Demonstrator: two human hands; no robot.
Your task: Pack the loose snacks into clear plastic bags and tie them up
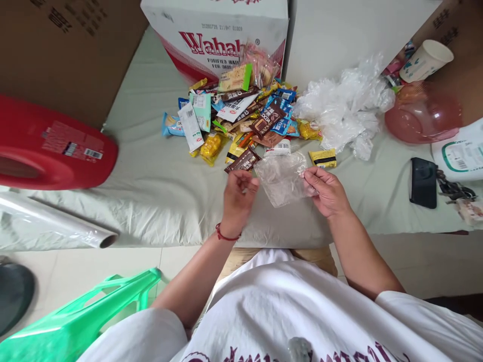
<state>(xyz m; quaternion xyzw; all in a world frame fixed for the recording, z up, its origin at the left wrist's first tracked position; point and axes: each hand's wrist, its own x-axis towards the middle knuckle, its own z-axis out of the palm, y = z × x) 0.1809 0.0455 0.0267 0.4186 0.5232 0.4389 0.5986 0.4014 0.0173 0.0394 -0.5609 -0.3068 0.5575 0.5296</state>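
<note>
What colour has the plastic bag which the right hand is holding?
The plastic bag is colourless and see-through; it shows best in the head view.

Pale cloth-covered surface, heaped snack packets, crumpled clear bags, black phone.

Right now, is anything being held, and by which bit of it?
The right hand pinches a clear plastic bag by its right edge. The left hand is near the opposite edge; whether it grips anything can't be told.

Snacks lie between the jug and plastic bags.
</note>
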